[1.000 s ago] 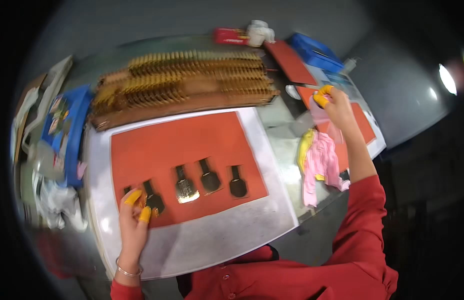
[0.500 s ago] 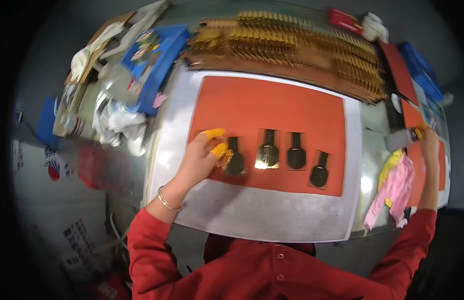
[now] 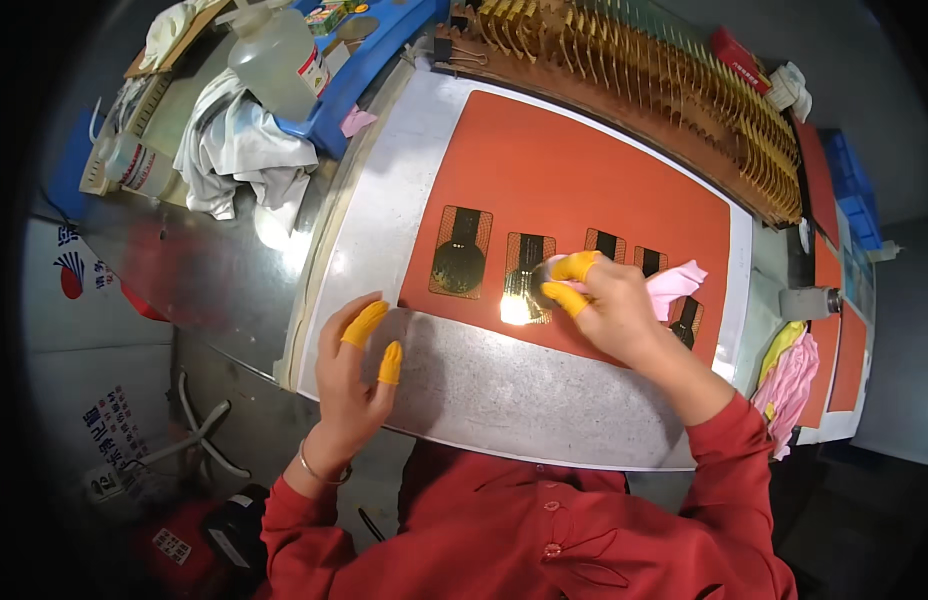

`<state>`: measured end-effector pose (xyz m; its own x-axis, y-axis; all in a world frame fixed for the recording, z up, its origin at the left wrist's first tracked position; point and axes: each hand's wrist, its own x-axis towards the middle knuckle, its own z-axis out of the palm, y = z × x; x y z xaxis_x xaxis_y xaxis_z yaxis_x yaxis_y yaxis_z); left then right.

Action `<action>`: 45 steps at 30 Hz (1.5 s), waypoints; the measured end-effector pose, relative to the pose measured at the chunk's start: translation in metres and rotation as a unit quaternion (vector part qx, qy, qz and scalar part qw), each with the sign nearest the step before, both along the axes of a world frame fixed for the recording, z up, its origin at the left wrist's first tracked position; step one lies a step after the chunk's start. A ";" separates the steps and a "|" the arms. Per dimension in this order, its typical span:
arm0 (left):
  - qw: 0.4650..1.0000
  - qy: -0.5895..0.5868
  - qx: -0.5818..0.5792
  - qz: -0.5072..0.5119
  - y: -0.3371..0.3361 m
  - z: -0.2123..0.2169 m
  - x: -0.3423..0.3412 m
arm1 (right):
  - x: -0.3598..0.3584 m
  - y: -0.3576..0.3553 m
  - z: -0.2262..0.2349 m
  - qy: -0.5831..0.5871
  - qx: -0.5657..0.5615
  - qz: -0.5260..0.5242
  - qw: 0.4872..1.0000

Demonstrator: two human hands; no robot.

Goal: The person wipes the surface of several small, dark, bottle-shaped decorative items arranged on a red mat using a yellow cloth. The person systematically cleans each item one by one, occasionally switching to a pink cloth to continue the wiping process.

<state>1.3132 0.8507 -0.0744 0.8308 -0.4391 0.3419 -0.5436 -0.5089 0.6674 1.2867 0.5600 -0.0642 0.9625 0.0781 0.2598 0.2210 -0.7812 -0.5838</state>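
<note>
Right hand (image 3: 609,305) has come back from the far right side of the bench, where it was a second ago, and now sits over the orange mat (image 3: 584,180) with a pink cloth (image 3: 674,283) in it. So the fetching looks finished and wiping of the parts is likely the step in hand. The right hand is closed on the cloth, its yellow-capped fingertips (image 3: 574,268) pressed onto the second flat gold-and-black piece (image 3: 527,280) from the left, which glares under the light. The left hand (image 3: 356,365) has moved off the leftmost piece (image 3: 459,252) and rests loosely open on the white sheet (image 3: 504,385) near the front edge of the bench, holding nothing. Two more pieces (image 3: 606,243) lie to the right, partly hidden by the cloth
</note>
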 end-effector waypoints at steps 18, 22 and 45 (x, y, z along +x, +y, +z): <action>0.995 0.061 -0.078 0.010 0.022 -0.014 0.003 | 0.048 0.012 -0.014 0.014 -0.110 -0.022 0.994; 0.995 0.057 -0.084 0.018 0.021 -0.014 0.001 | 0.053 0.011 -0.009 0.020 -0.120 -0.037 0.992; 0.992 0.071 -0.099 0.029 0.022 -0.014 -0.001 | 0.041 0.009 -0.012 -0.035 -0.172 0.030 0.984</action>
<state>1.3120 0.8728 -0.0888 0.8986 -0.3250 0.2948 -0.4109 -0.3875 0.8252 1.3279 0.5686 -0.0764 0.9340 0.2295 0.2737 0.3035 -0.9140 -0.2692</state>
